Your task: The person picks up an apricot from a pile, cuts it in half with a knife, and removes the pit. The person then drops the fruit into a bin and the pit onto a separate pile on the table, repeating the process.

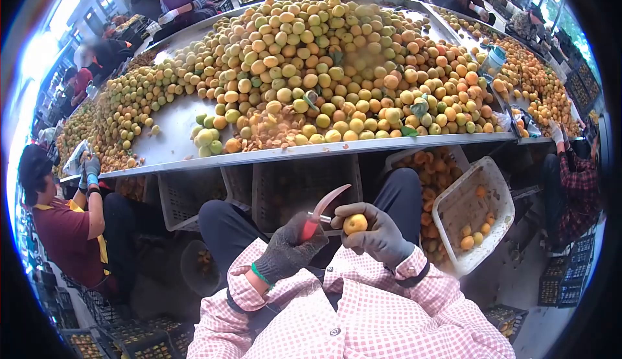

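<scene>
My left hand (291, 246), in a dark grey knitted glove, is closed around the red handle of a curved knife (332, 198), whose blade points up and to the right. A short metal piece (324, 218) sticks out from this hand toward the other one; its kind I cannot make out. In my right hand (385, 235), also gloved in grey, a yellow apricot (355, 224) is pinched between thumb and fingers. Both hands are close together above my lap, just in front of the metal sorting table (311, 154), where a big heap of apricots (304, 67) lies.
A tilted white basket (476, 229) with several apricots rests right of my knee, beside a basket of orange apricot pieces (431, 171). Crates (304, 194) stand under the table. A co-worker (71, 223) sits at left, another person (573, 184) at right.
</scene>
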Available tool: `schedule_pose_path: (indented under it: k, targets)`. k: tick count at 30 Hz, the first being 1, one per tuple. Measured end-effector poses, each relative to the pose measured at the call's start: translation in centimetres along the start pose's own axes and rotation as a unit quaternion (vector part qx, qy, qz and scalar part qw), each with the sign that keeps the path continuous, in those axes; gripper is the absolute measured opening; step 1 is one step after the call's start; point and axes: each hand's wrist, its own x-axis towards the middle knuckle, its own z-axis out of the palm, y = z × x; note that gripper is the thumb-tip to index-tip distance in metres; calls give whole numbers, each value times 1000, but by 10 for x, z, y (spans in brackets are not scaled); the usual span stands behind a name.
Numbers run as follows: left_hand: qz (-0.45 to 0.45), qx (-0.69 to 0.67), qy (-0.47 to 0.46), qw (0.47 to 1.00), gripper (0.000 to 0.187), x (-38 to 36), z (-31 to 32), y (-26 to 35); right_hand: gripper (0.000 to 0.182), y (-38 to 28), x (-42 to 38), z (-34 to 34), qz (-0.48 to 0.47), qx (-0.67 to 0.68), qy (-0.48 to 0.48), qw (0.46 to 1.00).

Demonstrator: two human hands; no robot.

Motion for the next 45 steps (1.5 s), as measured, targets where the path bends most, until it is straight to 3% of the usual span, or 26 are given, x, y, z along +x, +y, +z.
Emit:
schedule_pose_path:
  k: [1,3,4,6,10,13,15,17,22,23,24,25,27,28,29,30,31,33,35,36,37,39,41,43,44,45]
  targets:
    - [-1,0,2,1000,28,0,2,0,44,5,-1,1,1,0,-1,1000]
    - [126,185,55,973,28,-4,7,-1,44,20,0,7,-94,-39,-15,995]
    - [122,186,57,973,28,-6,8,0,42,20,2,18,-132,-69,-34,988]
    - [105,234,-9,967,29,-5,9,4,42,22,-7,22,-74,-72,4,995]
    - [62,248,-20,967,30,-9,10,5,42,25,-6,25,-67,-33,12,997]
    - [127,208,-3,970,31,-14,11,-3,46,21,-5,30,-45,-30,13,998]
    - [65,191,-35,979,30,-13,12,-2,44,23,-7,30,-39,-23,13,999]
    - [64,216,-48,973,29,-14,10,2,43,24,-7,30,-35,-16,11,999]
    - [98,278,-60,954,26,-8,10,6,39,27,-11,36,-89,-152,45,983]
    - [97,282,-55,953,26,-5,11,4,39,29,-11,38,-111,-187,69,974]
    - [97,288,-52,951,27,-2,13,2,39,28,-5,41,-222,-321,96,916]
    - [97,289,-54,951,27,1,15,-2,39,30,-1,35,-223,-319,97,916]
    - [-12,237,-83,968,26,11,22,-21,37,35,6,16,-268,-564,165,764]
    - [72,66,-95,991,31,19,26,-37,36,29,8,11,-205,-598,149,760]
    - [74,65,-93,991,31,16,27,-51,36,29,5,6,-205,-601,147,759]
    - [-74,-78,-128,986,35,18,24,-44,36,25,7,2,-153,-466,119,863]
    - [-222,-216,-162,937,38,17,22,-38,37,23,7,2,-94,-313,90,941]
    - [-179,-217,-160,946,44,17,21,-22,43,6,2,8,-47,-119,73,989]
    - [-179,-193,-125,957,45,22,17,-12,42,5,6,9,-88,-92,93,988]
    - [-83,-116,-100,985,47,25,19,-9,42,7,7,7,-89,-95,95,987]
    - [-81,-117,-101,985,47,26,18,-4,43,11,10,4,-97,-50,88,990]
    - [-8,120,-42,992,48,24,10,13,44,13,11,-1,-105,-4,81,991]
    - [5,144,-26,989,48,22,2,33,48,9,8,-9,-57,130,134,981]
    - [-39,229,-10,973,45,19,-3,55,48,-5,7,5,-58,107,153,981]
    - [42,242,10,969,38,18,-3,54,48,-8,6,8,-88,45,116,988]
    - [40,242,8,970,38,18,-3,51,48,-8,4,10,-117,-16,80,990]
